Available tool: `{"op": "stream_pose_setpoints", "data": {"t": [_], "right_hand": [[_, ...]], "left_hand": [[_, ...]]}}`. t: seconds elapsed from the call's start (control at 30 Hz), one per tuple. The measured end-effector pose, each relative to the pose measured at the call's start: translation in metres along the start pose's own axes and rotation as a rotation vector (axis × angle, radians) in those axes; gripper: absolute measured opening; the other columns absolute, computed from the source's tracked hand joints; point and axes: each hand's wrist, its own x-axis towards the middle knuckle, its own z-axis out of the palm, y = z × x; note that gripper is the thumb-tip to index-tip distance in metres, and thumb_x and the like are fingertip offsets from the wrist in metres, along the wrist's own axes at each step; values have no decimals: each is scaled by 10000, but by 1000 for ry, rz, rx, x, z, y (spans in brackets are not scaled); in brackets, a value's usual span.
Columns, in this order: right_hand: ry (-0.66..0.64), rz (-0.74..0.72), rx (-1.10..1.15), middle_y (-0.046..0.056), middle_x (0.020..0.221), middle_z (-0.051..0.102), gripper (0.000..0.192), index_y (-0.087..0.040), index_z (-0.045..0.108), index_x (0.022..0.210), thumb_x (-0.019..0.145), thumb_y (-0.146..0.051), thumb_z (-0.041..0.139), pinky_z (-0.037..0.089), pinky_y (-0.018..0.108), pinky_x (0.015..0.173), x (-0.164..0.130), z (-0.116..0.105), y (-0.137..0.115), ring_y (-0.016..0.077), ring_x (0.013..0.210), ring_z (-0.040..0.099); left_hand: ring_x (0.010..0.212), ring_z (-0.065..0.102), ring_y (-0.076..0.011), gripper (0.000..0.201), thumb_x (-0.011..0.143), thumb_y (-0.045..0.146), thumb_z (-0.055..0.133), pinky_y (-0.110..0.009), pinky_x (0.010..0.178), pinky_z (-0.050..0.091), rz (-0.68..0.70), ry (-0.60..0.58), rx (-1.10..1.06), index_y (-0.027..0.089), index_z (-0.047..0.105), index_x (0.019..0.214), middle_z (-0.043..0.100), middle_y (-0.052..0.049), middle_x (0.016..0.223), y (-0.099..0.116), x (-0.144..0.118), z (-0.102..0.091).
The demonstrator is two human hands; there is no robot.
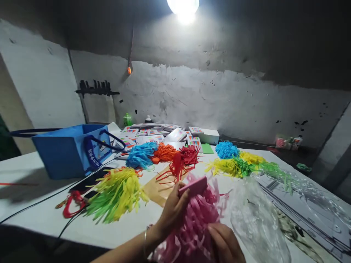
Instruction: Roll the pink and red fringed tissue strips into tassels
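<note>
- Pink shredded-paper tassel bundle (196,223) sits at the white table's (33,212) near edge; my left hand (172,212) pinches its folded pink top, my right hand (226,244) closes on strands below.
- Thin strips could tear if I tug.
- Clear crinkled plastic bag (257,223) beside them could slide off.
- Blue fabric tote bag (68,149) near the far-left corner: contents hidden.

Two hands (175,213), one blue bag (68,149), one clear plastic bag (255,219).
</note>
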Motion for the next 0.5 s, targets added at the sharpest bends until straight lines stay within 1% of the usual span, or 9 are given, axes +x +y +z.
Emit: {"op": "stream_pose_setpoints", "data": {"t": [0.03, 0.1, 0.17, 0.2, 0.23, 0.27, 0.33, 0.4, 0.5], "right_hand": [[-31, -46, 12, 82, 1087, 747, 329, -235, 613, 1264, 969, -156, 491, 579, 399, 877, 4, 8, -9, 251, 1021, 713], [-100, -65, -58, 97, 1092, 752, 300, -181, 623, 1248, 980, -177, 490, 592, 382, 852, 10, 21, -23, 248, 992, 726], [-141, -42, -111, 93, 1006, 766, 247, -159, 654, 1169, 1005, -248, 491, 606, 367, 780, 12, 27, -29, 237, 888, 743], [-153, -24, -119, 88, 960, 767, 245, -158, 664, 1129, 1013, -293, 495, 607, 368, 750, 11, 27, -30, 234, 843, 743], [-148, -5, -124, 85, 933, 766, 243, -163, 670, 1097, 1013, -322, 506, 604, 377, 742, 9, 25, -29, 236, 823, 740], [-132, 10, -125, 84, 926, 764, 229, -170, 674, 1082, 1006, -328, 526, 599, 387, 756, 6, 21, -28, 240, 830, 738], [-106, 39, -91, 84, 980, 763, 190, -185, 678, 1106, 985, -274, 561, 587, 389, 825, 1, 14, -25, 240, 905, 735], [-88, 129, 15, 68, 1030, 764, 209, -209, 682, 1145, 960, -208, 585, 578, 346, 874, -3, 8, -24, 217, 962, 732], [-94, 337, 157, 37, 959, 771, 169, -229, 703, 1091, 947, -244, 614, 590, 253, 788, -4, 4, -23, 176, 862, 747]], "left_hand": [[773, 584, -206, 424, 863, 631, 573, -315, 722, 490, -28, 14, -22, 211, 572, 924, 624, -24, 832, -10, -17, 7], [906, 621, -242, 444, 884, 652, 531, -355, 824, 512, -98, 40, -69, 223, 583, 982, 657, -59, 947, -30, -43, 17], [1003, 634, -268, 481, 920, 671, 448, -394, 882, 522, -176, 55, -112, 229, 604, 1033, 677, -89, 1035, -46, -61, 23], [1048, 631, -278, 498, 922, 678, 440, -411, 910, 521, -219, 59, -144, 231, 618, 1050, 683, -100, 1077, -52, -68, 24], [1098, 620, -287, 502, 908, 682, 472, -422, 945, 513, -263, 56, -186, 232, 635, 1058, 684, -106, 1121, -57, -75, 25], [1145, 604, -293, 492, 883, 676, 530, -426, 983, 498, -303, 49, -237, 233, 650, 1061, 682, -106, 1159, -60, -80, 26], [1199, 576, -296, 451, 823, 625, 665, -413, 1026, 476, -365, 8, -360, 237, 671, 1052, 676, -93, 1198, -60, -88, 28], [1180, 584, -283, 387, 821, 562, 711, -385, 1010, 483, -370, -37, -468, 243, 675, 1037, 680, -74, 1170, -56, -93, 30], [1093, 612, -252, 304, 872, 494, 698, -357, 977, 488, -323, -96, -542, 246, 668, 1044, 683, -57, 1087, -47, -95, 34]]}}
